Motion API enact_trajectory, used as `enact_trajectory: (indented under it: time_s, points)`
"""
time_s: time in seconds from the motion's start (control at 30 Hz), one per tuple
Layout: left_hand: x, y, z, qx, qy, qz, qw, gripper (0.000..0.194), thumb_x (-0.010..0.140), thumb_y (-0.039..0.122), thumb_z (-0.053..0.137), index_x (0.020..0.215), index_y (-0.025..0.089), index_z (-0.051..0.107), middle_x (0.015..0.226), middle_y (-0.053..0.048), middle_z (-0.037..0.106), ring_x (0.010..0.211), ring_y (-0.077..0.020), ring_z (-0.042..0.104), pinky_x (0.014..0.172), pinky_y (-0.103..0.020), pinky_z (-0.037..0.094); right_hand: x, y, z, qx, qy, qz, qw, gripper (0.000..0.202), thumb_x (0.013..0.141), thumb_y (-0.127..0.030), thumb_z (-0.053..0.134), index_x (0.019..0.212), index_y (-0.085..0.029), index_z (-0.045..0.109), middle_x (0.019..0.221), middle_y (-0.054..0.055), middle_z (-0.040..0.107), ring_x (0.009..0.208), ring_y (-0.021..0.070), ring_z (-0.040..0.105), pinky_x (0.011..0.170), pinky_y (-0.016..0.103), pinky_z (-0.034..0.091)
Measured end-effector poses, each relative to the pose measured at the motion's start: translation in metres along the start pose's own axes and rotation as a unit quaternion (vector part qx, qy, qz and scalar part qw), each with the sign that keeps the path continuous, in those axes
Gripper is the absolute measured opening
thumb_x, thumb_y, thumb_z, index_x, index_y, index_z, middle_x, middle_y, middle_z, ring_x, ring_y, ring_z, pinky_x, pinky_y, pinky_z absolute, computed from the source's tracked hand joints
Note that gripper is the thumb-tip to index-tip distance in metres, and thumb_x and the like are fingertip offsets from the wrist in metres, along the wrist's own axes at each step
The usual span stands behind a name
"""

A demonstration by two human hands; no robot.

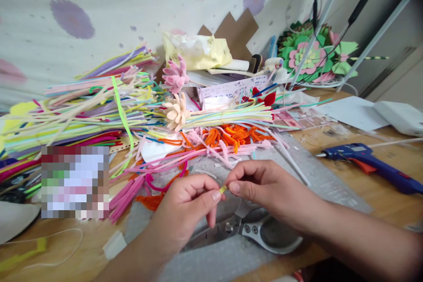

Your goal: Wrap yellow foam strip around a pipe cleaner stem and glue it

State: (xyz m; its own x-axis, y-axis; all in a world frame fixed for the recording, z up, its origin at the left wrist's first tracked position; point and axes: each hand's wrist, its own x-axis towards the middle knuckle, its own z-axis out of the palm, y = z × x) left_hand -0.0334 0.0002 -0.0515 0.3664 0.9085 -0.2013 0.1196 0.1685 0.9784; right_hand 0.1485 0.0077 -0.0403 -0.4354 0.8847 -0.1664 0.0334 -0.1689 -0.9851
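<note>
A small yellow piece (pixel 223 189) is pinched between my two hands above the grey cutting mat; it is too small to tell what it is made of. Thumb and forefinger of my left hand (pixel 193 205) grip its left end. My right hand (pixel 261 185) closes its fingertips at the other end. Under the hands lie metal scissors (pixel 280 235), partly hidden by my left hand. Just beyond them, pink and orange pipe cleaners (pixel 228 136) lie in loops and loose lengths.
Bundles of coloured pipe cleaners (pixel 92 110) are heaped at the left. A blue glue gun (pixel 373 165) lies to the right. Behind the mat (pixel 330 194) are a cream fuzzy flower (pixel 177 112), a pink one (pixel 175 75) and a paper-like flower arrangement (pixel 307 55). Thin poles and cables rise at the right.
</note>
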Motion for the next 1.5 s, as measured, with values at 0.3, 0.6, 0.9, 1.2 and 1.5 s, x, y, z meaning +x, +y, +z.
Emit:
enact_trajectory:
  time_s: [0.3,0.6,0.9,1.2,1.5]
  points:
    - [0.000,0.000,0.000,-0.016,0.003,-0.017,1.000,0.015,0.078,0.027,0.060,0.069,0.016,0.063,0.043,0.005,0.055,0.042,-0.0077,0.044,0.047,-0.021,0.030,-0.002,-0.004,-0.008,-0.003,0.042,-0.043,0.998,0.028,0.085,-0.041,0.055,0.070,-0.018,0.051,0.067,-0.001,0.050,0.066,0.0129,0.046,0.063,0.025,0.036]
    - [0.000,-0.001,-0.003,-0.027,-0.003,-0.013,1.000,0.013,0.080,0.026,0.059,0.072,0.017,0.065,0.046,0.004,0.056,0.043,-0.0079,0.045,0.050,-0.022,0.034,-0.002,-0.007,-0.021,0.062,0.028,-0.032,0.997,0.017,0.082,-0.031,0.059,0.074,-0.016,0.058,0.071,0.001,0.054,0.070,0.0145,0.053,0.067,0.027,0.040]
    - [-0.002,-0.002,-0.002,0.003,-0.048,-0.014,0.999,0.014,0.079,0.027,0.060,0.076,0.015,0.066,0.044,0.006,0.051,0.040,-0.0067,0.041,0.046,-0.021,0.029,0.003,0.000,-0.012,0.036,-0.031,-0.027,0.999,0.014,0.081,-0.027,0.062,0.080,-0.013,0.063,0.071,-0.002,0.054,0.066,0.0098,0.045,0.063,0.023,0.034]
    - [0.000,-0.003,-0.001,0.012,-0.011,-0.007,1.000,0.013,0.080,0.024,0.057,0.072,0.015,0.063,0.045,0.007,0.050,0.040,-0.0058,0.039,0.043,-0.019,0.026,0.005,0.007,-0.004,0.074,-0.023,-0.024,0.997,0.009,0.073,-0.018,0.066,0.075,-0.014,0.059,0.068,-0.003,0.055,0.063,0.0086,0.046,0.061,0.022,0.035]
    - [-0.001,-0.001,0.000,0.067,0.015,0.007,0.998,0.014,0.080,0.022,0.054,0.068,0.018,0.060,0.043,0.007,0.052,0.042,-0.0080,0.043,0.047,-0.020,0.031,0.004,0.006,0.004,0.004,0.024,-0.080,0.997,0.008,0.069,-0.013,0.061,0.073,-0.015,0.055,0.068,-0.002,0.054,0.061,0.0088,0.047,0.058,0.022,0.039]
